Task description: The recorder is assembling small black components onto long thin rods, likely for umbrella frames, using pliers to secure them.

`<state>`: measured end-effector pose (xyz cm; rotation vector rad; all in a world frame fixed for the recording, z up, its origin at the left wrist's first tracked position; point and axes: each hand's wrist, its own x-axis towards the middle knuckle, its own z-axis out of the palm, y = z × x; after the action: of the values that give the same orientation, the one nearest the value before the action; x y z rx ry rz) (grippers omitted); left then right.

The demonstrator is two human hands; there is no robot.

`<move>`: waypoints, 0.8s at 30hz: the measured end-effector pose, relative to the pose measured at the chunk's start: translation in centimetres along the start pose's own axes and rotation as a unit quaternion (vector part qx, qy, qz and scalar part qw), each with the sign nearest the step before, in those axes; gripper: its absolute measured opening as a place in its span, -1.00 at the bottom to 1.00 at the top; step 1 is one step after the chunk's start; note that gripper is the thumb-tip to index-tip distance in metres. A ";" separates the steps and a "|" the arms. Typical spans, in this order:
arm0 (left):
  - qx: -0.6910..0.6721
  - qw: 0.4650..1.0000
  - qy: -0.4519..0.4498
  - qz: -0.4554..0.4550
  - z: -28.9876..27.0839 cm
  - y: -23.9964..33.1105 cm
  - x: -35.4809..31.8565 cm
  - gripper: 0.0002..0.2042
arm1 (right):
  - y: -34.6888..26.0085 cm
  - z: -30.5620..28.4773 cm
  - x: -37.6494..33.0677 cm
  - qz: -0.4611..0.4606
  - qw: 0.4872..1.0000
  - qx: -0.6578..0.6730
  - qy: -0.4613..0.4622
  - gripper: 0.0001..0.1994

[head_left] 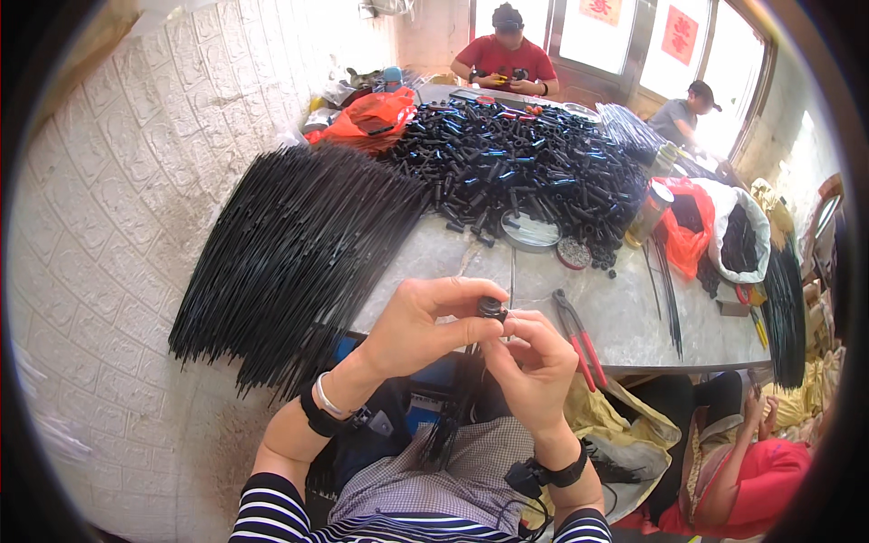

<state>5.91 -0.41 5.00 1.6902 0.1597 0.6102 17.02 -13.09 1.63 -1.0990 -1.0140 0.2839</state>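
Note:
Between the thumb and index finger of my left hand [421, 330] is a short black cylindrical part [491, 308], held upright over the table's near edge. My right hand [534, 366] comes up against it from the right, thumb and fingers pinched together. What sits in that pinch is too small to make out. Below both hands a bunch of thin black strips [453, 398] hangs down over my lap. Red-handled pliers [579, 339] lie to the right of my right hand, handles jutting over the table edge.
Long black rods [290, 253] fill the table's left. Beyond my hands lies a heap of black tubular parts [516, 167], fronted by a round tin [532, 233] and a small dish [573, 253]. A jar [650, 213] and bags [688, 231] stand right. Three other people sit around.

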 end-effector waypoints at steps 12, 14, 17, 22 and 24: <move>0.120 0.989 -0.015 0.090 -0.5 0.0 -0.2 -0.68 | -0.4 0.4 0.4 0.074 0.997 0.016 -0.017 -0.92; 0.139 0.986 -0.015 0.093 -0.4 0.1 -0.2 -0.69 | -0.5 0.5 0.5 0.109 0.993 0.033 -0.019 -0.92; 0.126 0.985 0.014 0.116 0.0 -0.1 -0.4 -0.74 | -0.4 0.6 0.6 0.152 0.986 0.070 -0.023 -0.92; 0.035 0.998 0.029 0.051 0.4 0.9 -0.8 -0.79 | 0.7 -0.9 -0.1 0.188 0.945 0.060 -0.261 -0.83; -0.021 0.999 -0.002 0.046 0.0 0.1 -0.6 -0.75 | 1.1 -1.0 -0.7 0.210 0.929 0.093 -0.291 -0.76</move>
<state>5.35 -0.72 4.86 1.6644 0.0656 0.6736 17.78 -13.65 0.29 -1.0713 -1.2291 1.0829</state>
